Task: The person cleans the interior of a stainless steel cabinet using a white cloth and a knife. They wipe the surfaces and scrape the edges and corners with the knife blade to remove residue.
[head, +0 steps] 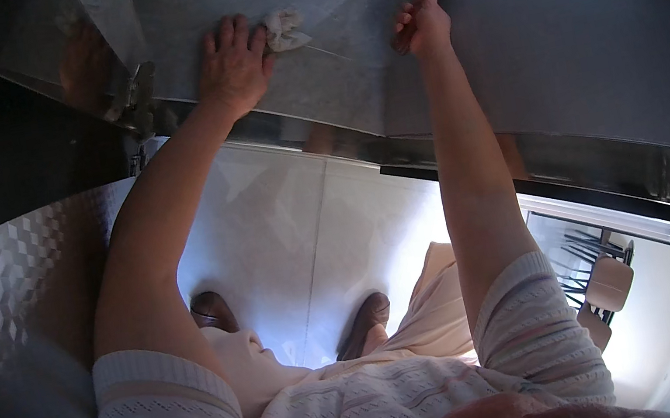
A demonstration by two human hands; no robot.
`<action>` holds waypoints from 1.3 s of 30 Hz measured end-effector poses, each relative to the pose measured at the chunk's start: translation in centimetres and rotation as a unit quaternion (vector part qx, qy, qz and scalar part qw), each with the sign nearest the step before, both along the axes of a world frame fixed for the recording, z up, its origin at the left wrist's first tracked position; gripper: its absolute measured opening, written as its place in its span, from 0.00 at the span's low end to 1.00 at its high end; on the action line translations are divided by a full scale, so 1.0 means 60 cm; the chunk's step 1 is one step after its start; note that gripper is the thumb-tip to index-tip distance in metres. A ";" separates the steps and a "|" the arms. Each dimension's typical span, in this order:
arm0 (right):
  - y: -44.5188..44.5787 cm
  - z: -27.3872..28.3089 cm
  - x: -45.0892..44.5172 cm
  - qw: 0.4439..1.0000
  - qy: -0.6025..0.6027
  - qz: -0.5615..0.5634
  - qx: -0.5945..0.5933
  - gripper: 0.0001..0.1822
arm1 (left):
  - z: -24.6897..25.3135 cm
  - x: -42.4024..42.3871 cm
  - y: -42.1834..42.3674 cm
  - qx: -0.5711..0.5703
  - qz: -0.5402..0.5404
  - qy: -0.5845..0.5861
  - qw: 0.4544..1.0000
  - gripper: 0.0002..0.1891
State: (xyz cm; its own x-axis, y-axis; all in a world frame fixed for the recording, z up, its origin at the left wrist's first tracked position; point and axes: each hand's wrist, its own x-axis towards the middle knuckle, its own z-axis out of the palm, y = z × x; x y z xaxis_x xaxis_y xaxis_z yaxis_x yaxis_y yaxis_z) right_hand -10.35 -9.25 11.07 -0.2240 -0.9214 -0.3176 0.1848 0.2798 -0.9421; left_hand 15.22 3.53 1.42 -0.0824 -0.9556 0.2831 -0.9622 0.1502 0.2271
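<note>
My left hand [235, 69] rests palm down on a grey panel surface [328, 90] inside a cabinet, fingers somewhat apart. Right beside its index finger and thumb lies a crumpled off-white cloth [284, 30]; whether they touch it is unclear. My right hand [424, 21] is curled, thumb pointing up, at the edge of a darker grey panel [561, 51]. Shadow under its fingers hides whether it grips that edge.
A metal hinge [138, 99] and a dark, glossy cabinet door [20, 155] are at the left. A shiny dark rim [604, 150] runs along the cabinet front. Pale floor tiles [280, 198] lie below, and a chair [610, 282] stands at the lower right.
</note>
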 end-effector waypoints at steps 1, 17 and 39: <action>0.008 0.001 0.003 1.000 0.015 -0.007 0.006 0.19 | -0.002 0.002 0.001 -0.003 0.000 0.002 1.000 0.23; 0.006 -0.002 0.017 0.992 0.107 -0.047 -0.056 0.20 | -0.007 -0.004 -0.004 -0.010 -0.004 0.005 1.000 0.23; 0.017 0.001 0.036 0.993 0.059 -0.068 -0.080 0.21 | -0.016 -0.001 -0.006 -0.037 -0.006 0.012 0.999 0.24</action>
